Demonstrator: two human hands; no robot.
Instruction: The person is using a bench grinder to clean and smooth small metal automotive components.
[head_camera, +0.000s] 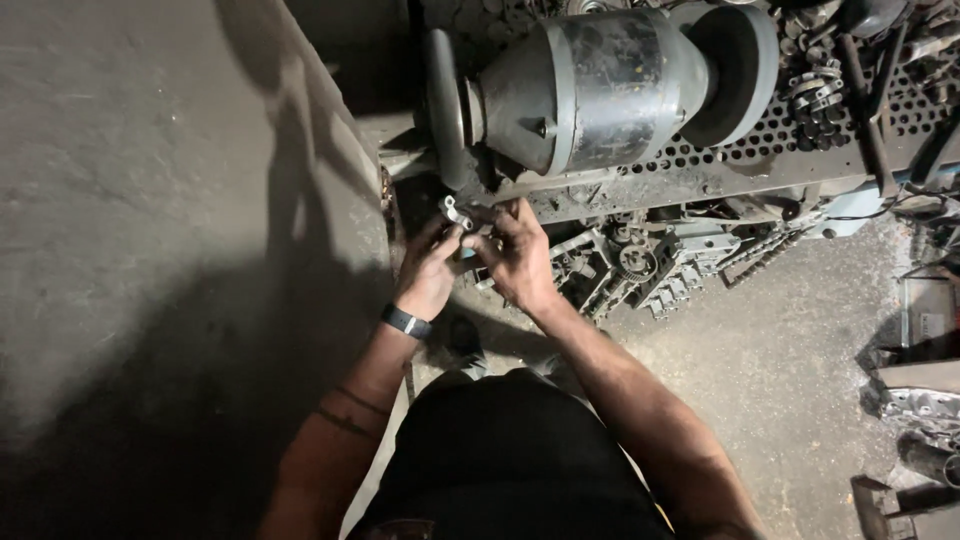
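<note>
**Small metal part held below bench grinder**

A small, pale, bent metal bracket (455, 212) is held at approx. the frame centre, just below the large grey double-wheel bench grinder (600, 85), which sits at 12 o'clock from the hands. The bracket is pinched by the fingers (440, 232) of the left hand (428, 272); its upper end shows above the fingertips, the rest is hidden. A black band (405, 321) is worn on the left wrist, at 6 o'clock from that hand.

The right hand (518, 258) is placed just beside the left, at its 3 o'clock, touching or nearly touching it. Its fingers (505, 215) are curled together toward the same bracket; whether a grip is made on it can't be told, as the contact pt. is in shadow.

The grinder is carried on a perforated dark metal surface (760, 140), strewn w/ chain links and small steel parts at 2 o'clock. Below its edge, at 3 o'clock from the hands, a pile of grey cast engine parts (640, 265) is seen on the dusty concrete floor (780, 390). A bare grey wall (150, 180) fills the 9 o'clock side.
</note>
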